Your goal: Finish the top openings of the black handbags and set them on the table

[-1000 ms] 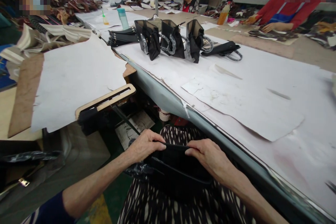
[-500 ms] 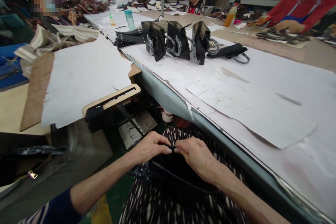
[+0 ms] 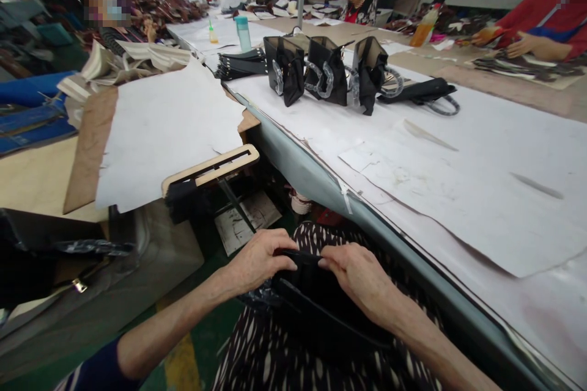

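On my lap rests a black handbag, its mouth facing up and its inside dark. My left hand pinches the bag's far rim between thumb and fingers. A short way to the right, my right hand grips the same rim, thumb inside the mouth. A stretch of rim shows between the two hands. Clear plastic wrapping, apparently round a handle, sits at the bag's left side, below my left hand. The bag's lower part is lost against the dark patterned cloth over my legs.
Several black bags with wrapped handles stand on the long white-covered table. A slotted wooden piece juts out at left, beside a paper-covered side table. Another black bag lies lower left. A co-worker in red sleeves works far right.
My hands have moved apart along the rim, showing more of its edge between them. The view has shifted left, so the surroundings appear further right.
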Demonstrator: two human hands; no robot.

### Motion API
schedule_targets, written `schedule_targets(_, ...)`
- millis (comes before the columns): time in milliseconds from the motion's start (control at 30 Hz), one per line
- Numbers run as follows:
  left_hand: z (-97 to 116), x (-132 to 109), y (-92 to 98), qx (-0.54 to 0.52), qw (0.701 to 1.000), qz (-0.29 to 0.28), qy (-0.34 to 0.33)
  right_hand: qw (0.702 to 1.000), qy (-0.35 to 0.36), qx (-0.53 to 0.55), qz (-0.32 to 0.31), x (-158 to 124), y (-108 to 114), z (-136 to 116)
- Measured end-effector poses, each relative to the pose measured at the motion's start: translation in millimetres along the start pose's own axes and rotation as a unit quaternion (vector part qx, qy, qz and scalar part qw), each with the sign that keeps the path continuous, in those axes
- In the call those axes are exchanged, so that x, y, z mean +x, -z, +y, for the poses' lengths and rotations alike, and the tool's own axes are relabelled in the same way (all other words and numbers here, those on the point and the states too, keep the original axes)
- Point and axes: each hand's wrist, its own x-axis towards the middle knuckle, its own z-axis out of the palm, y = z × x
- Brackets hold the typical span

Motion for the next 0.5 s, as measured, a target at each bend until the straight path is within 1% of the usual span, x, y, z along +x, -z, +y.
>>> schedule_targets(300, 7.4, 5.2, -4.1, 0.125, 0.99, -0.03, -0.057, 1.0, -0.019, -0.017, 0.002, -4.1, -0.4, -4.4)
schedule_targets(400, 7.7, 5.5, -6.2, 0.127, 0.989, -0.029, -0.067, 1.0, -0.013, -0.02, 0.005, -4.0, -0.7, -5.3)
schedule_targets(500, 8.3, 6.3, -7.7, 0.102, 0.993, -0.022, -0.059, 1.0, -0.008, -0.02, 0.003, -3.4, -1.8, -4.7)
